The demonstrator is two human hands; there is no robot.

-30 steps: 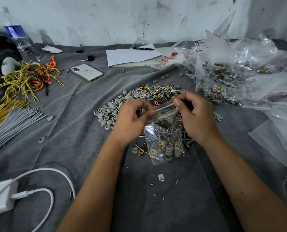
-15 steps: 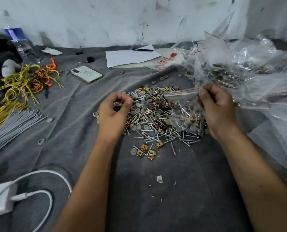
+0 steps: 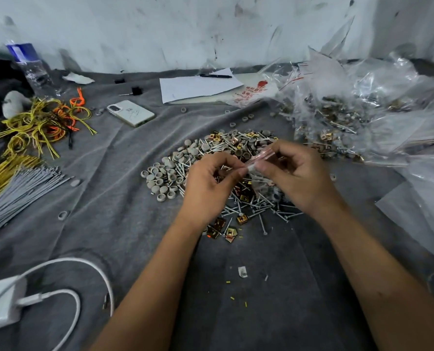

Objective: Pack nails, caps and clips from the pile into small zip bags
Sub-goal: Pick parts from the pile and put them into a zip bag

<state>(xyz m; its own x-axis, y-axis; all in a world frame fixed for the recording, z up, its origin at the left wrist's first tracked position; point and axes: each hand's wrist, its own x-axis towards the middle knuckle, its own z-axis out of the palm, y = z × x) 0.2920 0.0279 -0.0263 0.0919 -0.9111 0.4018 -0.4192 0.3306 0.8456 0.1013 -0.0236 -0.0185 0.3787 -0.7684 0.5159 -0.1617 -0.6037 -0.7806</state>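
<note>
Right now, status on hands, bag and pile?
Left hand and right hand both pinching small zip bag by its top. Bag over pile. Nothing in the way.

Small clear zip bag [image 3: 255, 165] with red strip held above mixed pile [image 3: 210, 168] of silver nails [image 3: 246, 206], grey caps [image 3: 160, 178], brass clips [image 3: 242, 219] on grey cloth.

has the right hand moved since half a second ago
Yes. The right hand has come back left from the heap of filled bags to over the pile, meeting the left hand.
</note>
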